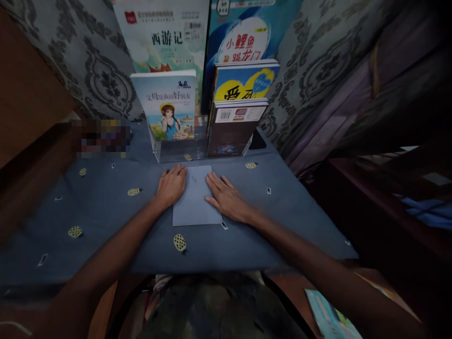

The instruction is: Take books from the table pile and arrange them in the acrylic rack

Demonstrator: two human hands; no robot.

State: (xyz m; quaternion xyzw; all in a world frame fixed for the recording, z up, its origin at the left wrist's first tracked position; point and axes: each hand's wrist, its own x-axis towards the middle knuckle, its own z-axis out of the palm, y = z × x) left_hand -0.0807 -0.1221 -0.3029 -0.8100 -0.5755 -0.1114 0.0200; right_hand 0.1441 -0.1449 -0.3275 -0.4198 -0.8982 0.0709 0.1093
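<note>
A pale grey-blue sheet of paper [196, 200] lies flat on the blue patterned tablecloth [106, 202] in front of me. My left hand [172, 185] rests palm down on the sheet's left edge, fingers stretched out and together. My right hand [227, 198] lies flat on its right edge, fingers spread slightly. Neither hand holds anything. Just beyond the sheet stands a clear book stand [176, 151] with upright books.
An illustrated book [168, 106] and a dark book [233, 127] stand in the rack, with larger books [243, 33] behind against patterned wallpaper. A blurred patch [102, 139] lies at the left. Another book [328, 318] lies low at the right.
</note>
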